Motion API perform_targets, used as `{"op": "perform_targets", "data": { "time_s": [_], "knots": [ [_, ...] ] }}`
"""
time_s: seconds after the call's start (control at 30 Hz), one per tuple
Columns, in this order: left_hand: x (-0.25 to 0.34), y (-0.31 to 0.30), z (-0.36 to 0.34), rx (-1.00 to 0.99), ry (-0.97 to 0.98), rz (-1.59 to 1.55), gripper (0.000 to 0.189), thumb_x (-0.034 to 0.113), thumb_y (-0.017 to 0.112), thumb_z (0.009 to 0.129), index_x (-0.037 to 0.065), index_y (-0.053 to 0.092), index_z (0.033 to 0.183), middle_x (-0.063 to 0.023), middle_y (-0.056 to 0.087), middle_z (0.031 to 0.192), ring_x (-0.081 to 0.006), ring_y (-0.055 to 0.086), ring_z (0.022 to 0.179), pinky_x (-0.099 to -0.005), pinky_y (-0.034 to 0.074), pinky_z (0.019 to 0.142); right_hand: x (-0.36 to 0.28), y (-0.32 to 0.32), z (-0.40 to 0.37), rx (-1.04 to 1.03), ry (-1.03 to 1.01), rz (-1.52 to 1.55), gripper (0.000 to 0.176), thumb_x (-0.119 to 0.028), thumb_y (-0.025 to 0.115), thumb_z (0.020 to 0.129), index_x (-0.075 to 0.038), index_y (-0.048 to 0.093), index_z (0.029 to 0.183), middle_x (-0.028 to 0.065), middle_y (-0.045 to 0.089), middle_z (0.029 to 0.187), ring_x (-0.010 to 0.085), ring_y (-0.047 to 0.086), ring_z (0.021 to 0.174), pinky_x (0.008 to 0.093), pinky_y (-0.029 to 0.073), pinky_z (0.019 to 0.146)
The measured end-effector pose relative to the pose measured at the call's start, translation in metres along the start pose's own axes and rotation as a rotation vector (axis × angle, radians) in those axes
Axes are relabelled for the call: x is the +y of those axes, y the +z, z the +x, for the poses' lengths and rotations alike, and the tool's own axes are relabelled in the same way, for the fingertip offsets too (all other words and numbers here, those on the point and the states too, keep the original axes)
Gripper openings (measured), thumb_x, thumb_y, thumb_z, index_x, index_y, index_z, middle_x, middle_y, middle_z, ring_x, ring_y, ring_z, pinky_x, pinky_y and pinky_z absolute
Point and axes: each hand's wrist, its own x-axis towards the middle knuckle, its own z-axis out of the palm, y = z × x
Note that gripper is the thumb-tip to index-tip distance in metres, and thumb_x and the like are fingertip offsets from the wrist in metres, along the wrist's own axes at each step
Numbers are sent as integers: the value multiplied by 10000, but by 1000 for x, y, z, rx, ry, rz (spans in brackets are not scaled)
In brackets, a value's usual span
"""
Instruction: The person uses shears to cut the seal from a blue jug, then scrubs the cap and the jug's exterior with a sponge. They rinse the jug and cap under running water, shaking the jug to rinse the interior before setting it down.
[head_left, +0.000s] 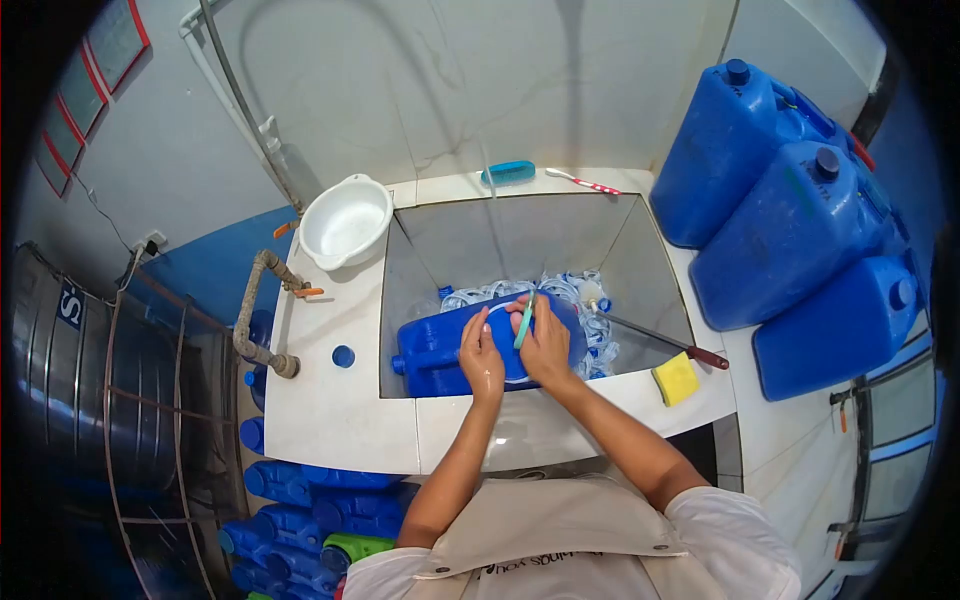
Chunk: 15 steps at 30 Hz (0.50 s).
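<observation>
A blue water jug (435, 345) lies on its side in the sink, its cap end pointing left. Over the jug is my right hand (543, 345), closed around a slim teal tool (524, 322) whose exact kind I cannot make out. My left hand (482, 358) is beside it, palm turned inward and fingers extended, close to the jug's upper side. A thin white band curves on the jug between the hands. Behind and to the right of the jug, a heap of clear and white plastic strips (600, 345) fills part of the sink (540, 235).
A white basin (346, 222), taps and a blue cap (343, 356) are at left. A blue brush (508, 173) and toothbrush (583, 181) lie on the back ledge. A yellow sponge (675, 379) and dark-handled rod (707, 357) are at right, near large blue jugs (785, 235).
</observation>
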Motion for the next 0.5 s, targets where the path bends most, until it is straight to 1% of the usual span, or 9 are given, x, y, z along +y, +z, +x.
{"op": "perform_targets", "data": {
  "time_s": [0.1, 0.17, 0.2, 0.23, 0.27, 0.3, 0.37, 0.43, 0.5],
  "knots": [
    [-14, -2, -39, 90, 10, 60, 324, 44, 498, 896, -37, 546, 1206, -196, 529, 1235, -305, 531, 1105, -336, 420, 917, 11, -3, 38, -224, -29, -64, 341, -373, 573, 865, -43, 540, 946, 88, 650, 778, 312, 607, 699, 402, 468, 706],
    [-11, -9, -70, 62, 19, 320, 428, 91, 543, 882, -93, 460, 1259, -219, 513, 1231, -351, 524, 1087, -367, 416, 920, 7, 5, 84, -896, 123, 241, 431, -468, 519, 876, -46, 556, 950, 100, 652, 831, 255, 617, 759, 358, 460, 707],
    [-2, -19, -79, 66, 21, 322, 428, 91, 543, 882, -93, 460, 1259, -219, 513, 1231, -351, 524, 1087, -367, 416, 920, 11, 22, 96, -895, 56, 303, 449, -483, 503, 881, -43, 568, 939, 101, 652, 863, 224, 613, 805, 337, 453, 714],
    [15, -34, -86, -138, -181, 132, 501, 131, 575, 868, -109, 419, 1278, -230, 499, 1233, -372, 511, 1083, -383, 401, 937, 18, 43, 106, -895, -11, 361, 468, -498, 487, 886, -41, 580, 928, 103, 652, 894, 192, 609, 851, 316, 446, 722],
    [32, -47, -88, -343, -381, -60, 581, 171, 607, 854, -126, 377, 1298, -241, 484, 1235, -394, 498, 1080, -400, 387, 954, 16, 55, 113, -896, -14, 362, 468, -498, 487, 886, -41, 580, 928, 103, 652, 894, 192, 609, 851, 316, 446, 722],
    [51, -58, -83, -342, -387, -55, 581, 171, 607, 854, -126, 377, 1298, -241, 484, 1235, -394, 498, 1080, -400, 387, 954, 14, 67, 115, -877, 102, 464, 457, -488, 478, 896, -46, 571, 968, 105, 646, 940, 187, 601, 909, 307, 447, 754],
    [85, -66, -51, -573, -98, 603, 651, 237, 638, 836, -86, 360, 1327, -246, 452, 1262, -400, 471, 1101, -423, 371, 973, 25, 80, 127, -852, 213, 572, 449, -478, 469, 906, -51, 562, 1007, 107, 640, 986, 183, 593, 966, 299, 447, 786],
    [78, -44, -25, -374, 443, 611, 598, 262, 649, 830, -10, 422, 1312, -231, 475, 1238, -395, 481, 1074, -433, 392, 945, 50, 83, 137, -539, 359, 1018, 477, -492, 432, 927, -62, 500, 1121, 93, 631, 1061, 173, 577, 1036, 286, 441, 854],
    [66, -23, 6, -408, 741, 780, 547, 328, 600, 860, 29, 454, 1294, -219, 513, 1187, -383, 492, 1053, -445, 395, 930, 51, 42, 130, -442, 336, 1102, 464, -489, 398, 951, -89, 436, 1184, 148, 583, 1159, 194, 500, 1151, 333, 341, 1004]
  ]
}}
